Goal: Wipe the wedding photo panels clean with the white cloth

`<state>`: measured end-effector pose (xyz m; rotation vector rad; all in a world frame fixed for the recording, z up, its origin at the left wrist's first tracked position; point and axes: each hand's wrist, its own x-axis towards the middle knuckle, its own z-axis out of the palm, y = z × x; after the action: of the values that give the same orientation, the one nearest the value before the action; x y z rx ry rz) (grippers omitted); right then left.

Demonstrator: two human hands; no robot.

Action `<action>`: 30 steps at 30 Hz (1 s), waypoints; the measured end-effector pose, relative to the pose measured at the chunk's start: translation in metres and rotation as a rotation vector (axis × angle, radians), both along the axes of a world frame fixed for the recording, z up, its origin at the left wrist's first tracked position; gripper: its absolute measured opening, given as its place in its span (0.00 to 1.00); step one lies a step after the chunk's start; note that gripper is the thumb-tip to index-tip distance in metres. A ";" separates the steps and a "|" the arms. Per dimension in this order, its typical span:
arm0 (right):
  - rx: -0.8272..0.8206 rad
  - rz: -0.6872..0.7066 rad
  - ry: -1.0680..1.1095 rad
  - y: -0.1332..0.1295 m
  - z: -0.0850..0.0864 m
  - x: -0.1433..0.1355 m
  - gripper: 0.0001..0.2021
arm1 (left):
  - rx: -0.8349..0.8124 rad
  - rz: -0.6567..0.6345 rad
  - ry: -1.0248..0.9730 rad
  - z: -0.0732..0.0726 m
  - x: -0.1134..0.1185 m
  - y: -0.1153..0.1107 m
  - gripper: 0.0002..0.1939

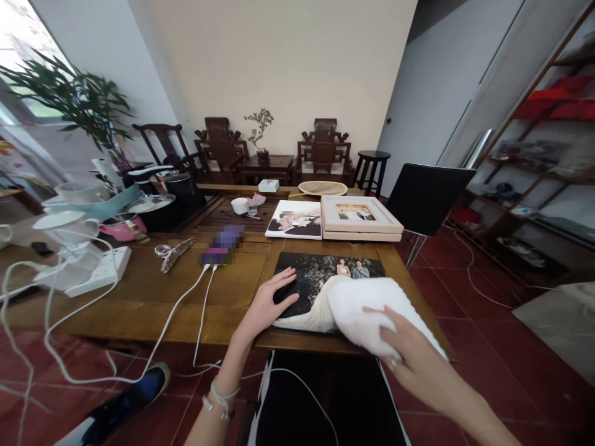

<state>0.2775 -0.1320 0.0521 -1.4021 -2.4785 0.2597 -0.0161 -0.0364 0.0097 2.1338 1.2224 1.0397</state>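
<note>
Wiping looks like the step in hand, seen from the head camera; the right hand [409,347] grips a white cloth [372,310] and presses it on a big dark photo print [320,279] lying flat at the near edge of the wooden table [153,297]. The left hand [272,300] lies open and flat on the print's left side, at nine o'clock from the cloth, holding it down. At twelve o'clock from the print sit a framed photo [357,217] and another print [295,220]; white cables [204,291] trail at nine o'clock. I think the next move needs a soft, even rub while the flat hand keeps the print from sliding.
</note>
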 end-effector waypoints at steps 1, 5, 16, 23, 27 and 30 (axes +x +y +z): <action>0.016 -0.006 0.002 0.017 0.000 0.000 0.15 | 0.001 -0.004 -0.001 0.000 0.000 0.000 0.21; 0.131 -0.120 0.025 0.091 -0.003 0.000 0.14 | -0.005 -0.009 -0.011 0.000 -0.001 0.001 0.21; 0.187 -0.063 0.046 0.061 -0.014 -0.010 0.13 | -0.027 0.016 -0.025 -0.001 0.000 0.000 0.22; 0.092 -0.014 -0.005 -0.033 -0.014 -0.007 0.13 | -0.027 0.026 -0.026 -0.001 0.001 0.000 0.22; 0.064 -0.001 -0.020 -0.008 -0.007 -0.002 0.13 | -0.029 0.021 -0.034 0.000 0.001 0.000 0.22; 0.103 -0.039 0.002 0.039 -0.004 0.000 0.14 | -0.029 0.019 -0.037 -0.001 0.000 0.000 0.21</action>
<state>0.2779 -0.0929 0.0481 -1.4054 -2.4232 0.1228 -0.0159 -0.0361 0.0086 2.0753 1.2353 1.0588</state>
